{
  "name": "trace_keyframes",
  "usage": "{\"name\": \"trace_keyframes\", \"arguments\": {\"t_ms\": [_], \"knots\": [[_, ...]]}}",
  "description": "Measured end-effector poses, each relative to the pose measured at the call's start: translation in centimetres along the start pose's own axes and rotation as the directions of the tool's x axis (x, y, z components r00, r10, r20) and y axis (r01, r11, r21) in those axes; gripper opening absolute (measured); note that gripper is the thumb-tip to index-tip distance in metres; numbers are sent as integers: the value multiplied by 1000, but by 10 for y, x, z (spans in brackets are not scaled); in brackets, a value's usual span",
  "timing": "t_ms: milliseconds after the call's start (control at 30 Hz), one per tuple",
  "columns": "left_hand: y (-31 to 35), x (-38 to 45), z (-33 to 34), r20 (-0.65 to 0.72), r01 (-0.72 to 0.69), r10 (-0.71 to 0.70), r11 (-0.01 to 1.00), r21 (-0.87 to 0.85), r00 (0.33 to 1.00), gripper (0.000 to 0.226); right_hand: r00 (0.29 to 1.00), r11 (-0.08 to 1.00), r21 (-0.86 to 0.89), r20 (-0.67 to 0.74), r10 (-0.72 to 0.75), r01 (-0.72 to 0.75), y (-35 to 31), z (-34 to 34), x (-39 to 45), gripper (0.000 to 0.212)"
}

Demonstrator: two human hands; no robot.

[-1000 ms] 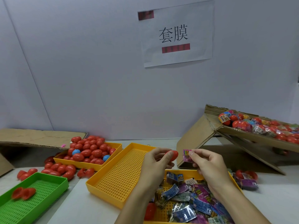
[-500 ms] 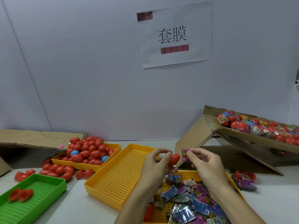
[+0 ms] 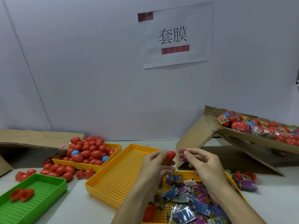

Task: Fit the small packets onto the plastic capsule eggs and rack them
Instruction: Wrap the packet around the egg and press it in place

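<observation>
Above the near edge of the counter, the left hand (image 3: pixel 155 165) grips a red capsule egg (image 3: pixel 169 156) tip-out while the right hand (image 3: pixel 204 165) pinches a small packet (image 3: pixel 182 155) just beside it, mouth facing the egg, apparently ready to sleeve over.

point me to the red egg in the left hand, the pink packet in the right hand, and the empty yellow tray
red egg (image 3: pixel 169 156), head view, on its exposed rounded end.
pink packet (image 3: pixel 182 155), head view, on its printed face left of the thumb.
empty yellow tray (image 3: pixel 123 173), head view, on its bare perforated floor.
</observation>
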State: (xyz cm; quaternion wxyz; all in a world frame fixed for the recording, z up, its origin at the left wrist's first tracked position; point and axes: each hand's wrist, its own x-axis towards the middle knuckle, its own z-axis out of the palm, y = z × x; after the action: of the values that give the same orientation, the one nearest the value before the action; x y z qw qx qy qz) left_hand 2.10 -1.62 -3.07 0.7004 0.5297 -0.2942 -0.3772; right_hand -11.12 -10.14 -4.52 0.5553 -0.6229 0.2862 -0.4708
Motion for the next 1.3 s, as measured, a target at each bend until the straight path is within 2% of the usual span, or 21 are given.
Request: {"name": "trace_keyframes", "arguments": {"t_ms": [433, 633, 767, 867, 967, 1133, 1233, 1300], "knots": [[0, -5, 2, 71, 16, -20, 998, 56, 997, 13, 999, 1000, -1, 46, -10, 10, 0, 0, -2, 9], [0, -5, 2, 72, 5, -7, 1000, 23, 997, 17, 995, 998, -29, 84, -49, 51, 0, 2, -5, 12], [-2, -7, 3, 79, -29, 26, 999, 34, 997, 30, 988, 995, -31, 131, -86, 91, -5, 2, -7, 14], [-4, -6, 1, 50, -44, 41, 998, 51, 998, 25, 981, 994, -37, 170, -96, 104, -7, 2, -9, 14], [-5, -4, 1, 37, -67, 63, 992, 111, 997, 18, 983, 993, -51, 151, -101, 109, -7, 2, -8, 13], [-5, -4, 3, 36, -108, 104, 983, 149, 994, 19, 993, 992, -68, 59, -98, 102, -5, 2, -6, 8], [-6, -3, 3, 51, -128, 121, 977, 168, 991, 20, 999, 998, -44, 26, -42, 43, -3, 2, -4, 6], [-6, -3, 4, 68, -167, 156, 966, 196, 985, 19, 999, 1000, 18, 44, 23, -24, -2, 4, -3, 12]]}}
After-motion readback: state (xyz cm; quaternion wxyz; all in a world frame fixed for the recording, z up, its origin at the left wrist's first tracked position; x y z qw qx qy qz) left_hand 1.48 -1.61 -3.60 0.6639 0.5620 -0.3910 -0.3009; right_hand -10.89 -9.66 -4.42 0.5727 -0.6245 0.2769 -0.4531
